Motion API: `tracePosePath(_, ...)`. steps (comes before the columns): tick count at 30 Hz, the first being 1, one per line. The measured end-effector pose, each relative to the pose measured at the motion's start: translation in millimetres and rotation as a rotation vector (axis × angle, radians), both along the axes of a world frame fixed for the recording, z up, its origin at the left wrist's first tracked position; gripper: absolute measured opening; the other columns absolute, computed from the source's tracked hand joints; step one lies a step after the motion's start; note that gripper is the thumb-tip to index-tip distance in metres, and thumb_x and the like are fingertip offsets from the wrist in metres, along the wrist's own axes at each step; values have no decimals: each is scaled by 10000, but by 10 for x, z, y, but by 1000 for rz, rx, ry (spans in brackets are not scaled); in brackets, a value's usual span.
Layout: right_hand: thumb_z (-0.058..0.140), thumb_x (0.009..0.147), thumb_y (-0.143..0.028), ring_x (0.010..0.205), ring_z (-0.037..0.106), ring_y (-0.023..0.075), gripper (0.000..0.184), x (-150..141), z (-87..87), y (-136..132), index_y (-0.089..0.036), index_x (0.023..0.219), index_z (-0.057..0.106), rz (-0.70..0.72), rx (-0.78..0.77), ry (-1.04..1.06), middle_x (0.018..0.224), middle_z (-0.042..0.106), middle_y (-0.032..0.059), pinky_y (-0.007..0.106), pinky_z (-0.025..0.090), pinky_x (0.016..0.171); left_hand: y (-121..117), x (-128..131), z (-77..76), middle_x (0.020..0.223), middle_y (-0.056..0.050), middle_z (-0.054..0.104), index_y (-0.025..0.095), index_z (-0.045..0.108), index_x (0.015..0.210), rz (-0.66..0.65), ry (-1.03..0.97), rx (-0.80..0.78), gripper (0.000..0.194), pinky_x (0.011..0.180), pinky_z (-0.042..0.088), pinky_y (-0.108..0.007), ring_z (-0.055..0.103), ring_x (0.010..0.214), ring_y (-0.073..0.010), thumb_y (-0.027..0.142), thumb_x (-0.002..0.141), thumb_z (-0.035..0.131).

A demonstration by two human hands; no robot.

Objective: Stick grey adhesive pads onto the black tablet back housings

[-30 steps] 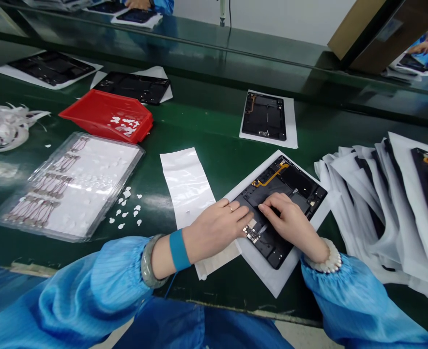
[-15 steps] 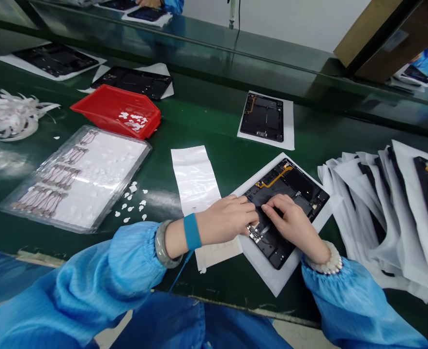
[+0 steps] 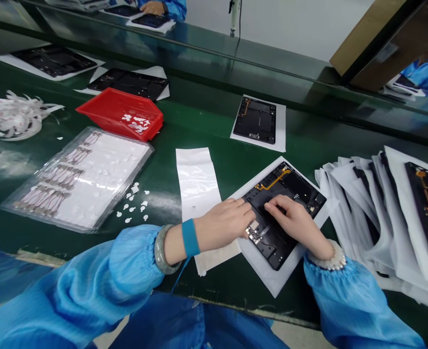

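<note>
A black tablet housing (image 3: pixel 288 194) lies slanted in front of me on a white sheet (image 3: pixel 275 283). It has an orange flex cable (image 3: pixel 277 180) near its top and a small circuit board (image 3: pixel 253 233) at its lower left. My left hand (image 3: pixel 232 218), wearing a teal wrist strap, is closed with curled fingers at the housing's left edge beside the board. Over the middle of the housing, my right hand (image 3: pixel 292 215) pinches thumb and forefinger together. Anything between those fingertips is too small to make out.
Left of me are a clear tray (image 3: pixel 108 182) of wired parts, loose white stickers (image 3: pixel 131 209), a red bin (image 3: pixel 108 109) and white strips (image 3: pixel 14 116). Beyond sits another housing (image 3: pixel 255 121). Stacked wrapped housings (image 3: pixel 374 218) stand right. Across the bench a co-worker's hand (image 3: pixel 153 7) shows.
The view has shifted slightly. My right hand stays pinched over the housing, a touch higher and further right on it. My left hand keeps its place at the edge, with more of the circuit board showing.
</note>
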State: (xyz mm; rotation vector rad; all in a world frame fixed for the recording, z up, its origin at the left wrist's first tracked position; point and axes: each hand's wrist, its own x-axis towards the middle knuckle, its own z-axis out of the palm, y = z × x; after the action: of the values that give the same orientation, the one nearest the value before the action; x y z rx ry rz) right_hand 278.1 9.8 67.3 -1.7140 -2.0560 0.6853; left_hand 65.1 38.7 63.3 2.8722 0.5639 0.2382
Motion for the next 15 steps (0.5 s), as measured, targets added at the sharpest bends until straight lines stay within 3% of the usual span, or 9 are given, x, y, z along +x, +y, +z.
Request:
tracePosePath(3,441,910,-401,762,609,179,267,75,133,284,-214,806,601,-105,35,-27,824,658,33,304,456,709,-134,-37,12,923,-53,561,124,526,1016,38,-16,65,437,732,389,-329,514,855,-222,423,758,714)
tracePosePath(8,439,927,-366,950,598,221,299,149,310,1329,-141,921,636,-385,16,-228,960,648,100,361,440,843,-272,-76,-42,953,-67,559,120,538,1023,36,-9,159,324,739,407,-336,514,874,-225,372,841,630)
tracePosePath(12,508,914,-360,978,585,183,312,145,281,2114,-155,1143,562,-537,-4,-250,1150,577,86,394,497,839,-261,-101,-156,934,-52,573,129,571,996,36,-74,205,214,729,421,-327,525,833,-201,312,887,558)
tracePosePath(15,547,895,-341,1004,579,197,344,119,211,2483,-152,1182,542,-614,-52,-255,1188,559,96,404,502,844,-243,-117,-239,941,-52,577,134,583,1037,45,-123,235,225,783,419,-334,524,843,-200,301,897,529)
